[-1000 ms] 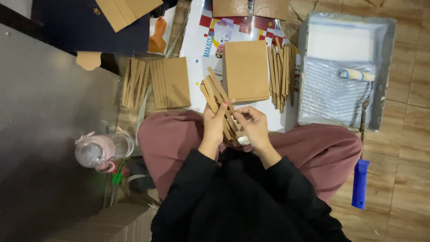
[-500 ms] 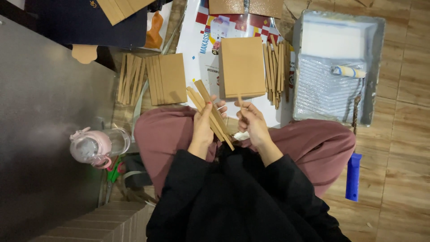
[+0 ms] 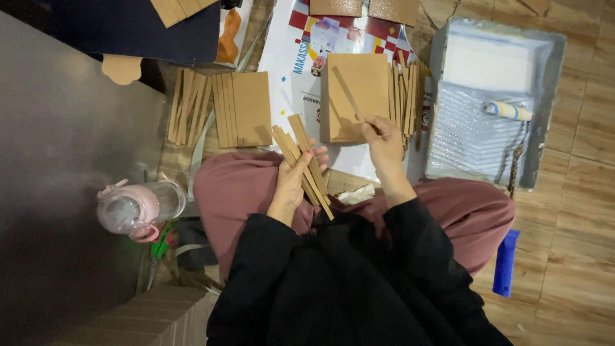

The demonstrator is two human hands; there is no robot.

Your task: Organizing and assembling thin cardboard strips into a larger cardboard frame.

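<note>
A white printed poster (image 3: 291,77) with red and blue patches lies on the floor ahead of your knees.

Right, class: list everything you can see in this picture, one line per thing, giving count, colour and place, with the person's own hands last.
bundle of strips: several, tan, held over the lap
single strip: one, tan, lying over the middle stack
middle cardboard stack: one, tan, on the poster
left cardboard stack: one, tan, on the floor, loose strips beside it
upright strips: several, tan, between middle stack and tray
poster: one, white with red, under the stack
paint tray: one, grey, on the right
roller: one, pale, in the tray
bottle: one, clear with pink lid, at the left
blue object: one, by the knee
left hand: grips the bundle
right hand: pinches the single strip
</note>
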